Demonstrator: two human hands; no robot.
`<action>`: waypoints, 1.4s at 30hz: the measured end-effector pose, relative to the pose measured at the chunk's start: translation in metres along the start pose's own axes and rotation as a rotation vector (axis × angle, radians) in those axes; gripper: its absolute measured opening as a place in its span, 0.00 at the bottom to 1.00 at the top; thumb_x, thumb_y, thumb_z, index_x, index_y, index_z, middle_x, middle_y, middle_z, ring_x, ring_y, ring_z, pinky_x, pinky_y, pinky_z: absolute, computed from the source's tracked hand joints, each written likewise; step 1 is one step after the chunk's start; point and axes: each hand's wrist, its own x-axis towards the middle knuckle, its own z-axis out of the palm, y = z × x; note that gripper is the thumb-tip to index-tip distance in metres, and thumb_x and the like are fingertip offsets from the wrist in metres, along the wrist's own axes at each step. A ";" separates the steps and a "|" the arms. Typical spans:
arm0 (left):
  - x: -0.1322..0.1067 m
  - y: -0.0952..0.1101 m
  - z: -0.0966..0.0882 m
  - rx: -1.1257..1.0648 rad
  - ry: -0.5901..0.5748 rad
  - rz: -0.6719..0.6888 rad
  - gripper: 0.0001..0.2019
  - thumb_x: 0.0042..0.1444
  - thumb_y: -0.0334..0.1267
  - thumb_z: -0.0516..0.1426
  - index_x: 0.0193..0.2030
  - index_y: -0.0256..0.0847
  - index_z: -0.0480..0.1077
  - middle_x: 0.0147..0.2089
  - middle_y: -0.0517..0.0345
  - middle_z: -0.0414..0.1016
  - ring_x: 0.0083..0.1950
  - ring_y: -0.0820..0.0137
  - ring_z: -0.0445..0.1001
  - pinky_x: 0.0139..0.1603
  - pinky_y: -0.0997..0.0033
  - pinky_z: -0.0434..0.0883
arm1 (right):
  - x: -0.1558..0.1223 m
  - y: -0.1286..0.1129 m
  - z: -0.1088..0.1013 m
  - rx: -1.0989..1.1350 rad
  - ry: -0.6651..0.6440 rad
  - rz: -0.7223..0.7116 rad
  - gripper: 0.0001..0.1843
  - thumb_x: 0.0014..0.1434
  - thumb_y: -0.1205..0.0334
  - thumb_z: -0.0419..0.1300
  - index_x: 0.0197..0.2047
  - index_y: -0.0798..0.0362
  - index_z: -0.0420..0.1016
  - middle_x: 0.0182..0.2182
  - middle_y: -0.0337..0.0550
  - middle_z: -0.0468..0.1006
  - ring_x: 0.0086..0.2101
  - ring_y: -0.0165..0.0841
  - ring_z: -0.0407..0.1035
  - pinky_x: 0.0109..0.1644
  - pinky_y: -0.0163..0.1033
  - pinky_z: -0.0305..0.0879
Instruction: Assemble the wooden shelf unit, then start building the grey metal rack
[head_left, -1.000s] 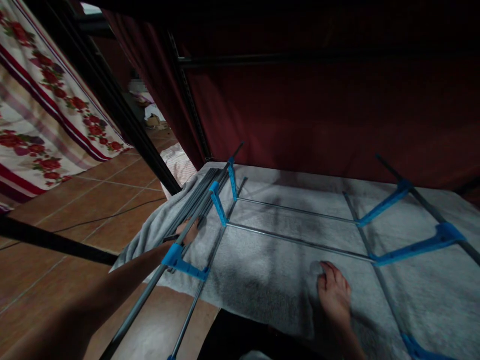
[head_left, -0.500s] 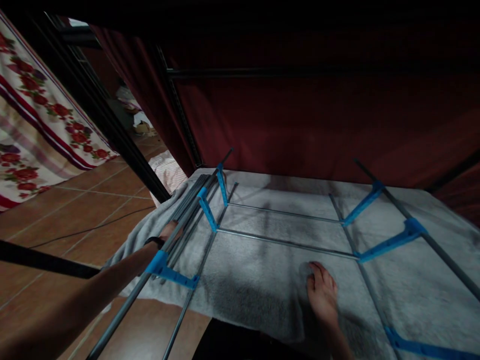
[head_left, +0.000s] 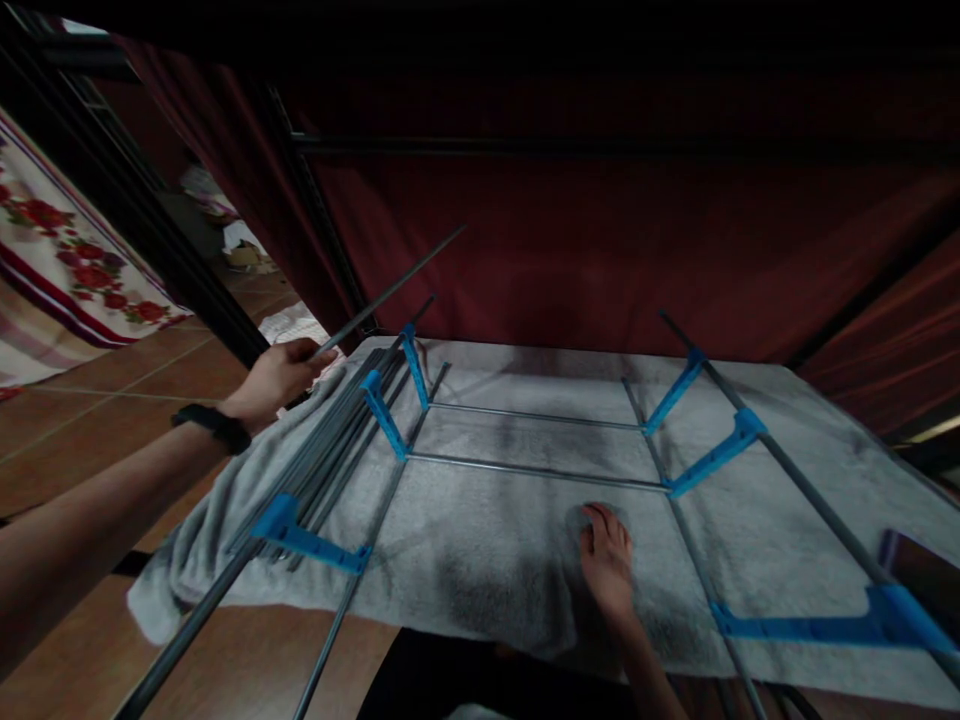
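Observation:
My left hand (head_left: 279,382) grips one end of a thin metal rod (head_left: 394,288), held up at a slant above the left side, its far end toward the red curtain. Below it, a bundle of loose metal rods (head_left: 330,435) lies along the left part of a grey blanket (head_left: 495,560). Beside the bundle is a frame of metal tubes joined by blue plastic brackets (head_left: 385,415). Two crossbars, the nearer crossbar (head_left: 536,470) among them, span its two sides. My right hand (head_left: 607,565) rests on the blanket between those sides, fingers extended and holding nothing.
A dark red curtain (head_left: 540,270) hangs behind the blanket-covered surface. Black metal posts (head_left: 180,250) stand at the left, near a flowered cloth (head_left: 82,260) and tiled floor (head_left: 180,375). At the right edge lies a dark flat object (head_left: 919,575).
My left hand has come up out of the rod bundle with one rod in it. My view has shifted a little to the right. The right hand stays on the blanket.

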 end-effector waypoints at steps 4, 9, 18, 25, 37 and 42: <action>0.013 0.066 -0.009 0.069 0.007 0.133 0.24 0.67 0.53 0.51 0.50 0.31 0.73 0.41 0.58 0.76 0.38 0.74 0.66 0.39 0.76 0.61 | 0.002 -0.003 -0.001 0.029 0.005 0.018 0.19 0.65 0.64 0.46 0.55 0.49 0.69 0.53 0.48 0.73 0.53 0.42 0.65 0.59 0.52 0.58; 0.020 0.145 0.016 0.145 -0.029 0.227 0.21 0.67 0.52 0.49 0.55 0.42 0.74 0.48 0.55 0.79 0.45 0.66 0.73 0.43 0.74 0.66 | 0.003 -0.005 -0.002 0.029 0.003 0.035 0.19 0.65 0.65 0.46 0.54 0.51 0.70 0.52 0.50 0.74 0.53 0.41 0.65 0.59 0.52 0.57; -0.047 0.223 0.107 0.145 0.099 0.241 0.18 0.69 0.41 0.45 0.57 0.40 0.69 0.51 0.45 0.78 0.52 0.58 0.76 0.48 0.65 0.68 | 0.004 -0.005 -0.005 0.054 0.005 0.008 0.18 0.64 0.68 0.48 0.54 0.51 0.70 0.51 0.49 0.74 0.52 0.41 0.65 0.59 0.52 0.58; -0.130 0.177 0.175 -0.103 -0.078 0.169 0.18 0.69 0.48 0.48 0.58 0.47 0.71 0.53 0.52 0.79 0.50 0.60 0.78 0.45 0.67 0.70 | 0.004 -0.007 -0.009 0.105 0.040 -0.008 0.19 0.61 0.70 0.48 0.52 0.48 0.69 0.49 0.44 0.74 0.50 0.39 0.66 0.57 0.52 0.60; -0.212 0.115 0.222 -0.055 -0.177 0.226 0.13 0.68 0.36 0.47 0.51 0.42 0.71 0.47 0.52 0.80 0.46 0.60 0.79 0.48 0.63 0.72 | 0.025 0.000 -0.015 0.499 0.064 0.341 0.16 0.61 0.59 0.52 0.50 0.51 0.73 0.46 0.48 0.77 0.47 0.41 0.70 0.54 0.51 0.66; -0.218 0.121 0.220 0.000 -0.194 0.267 0.16 0.68 0.37 0.46 0.52 0.42 0.73 0.48 0.50 0.80 0.46 0.60 0.78 0.49 0.61 0.72 | 0.059 -0.008 -0.034 0.912 0.100 0.576 0.18 0.53 0.56 0.62 0.48 0.47 0.73 0.44 0.44 0.80 0.44 0.38 0.72 0.51 0.45 0.70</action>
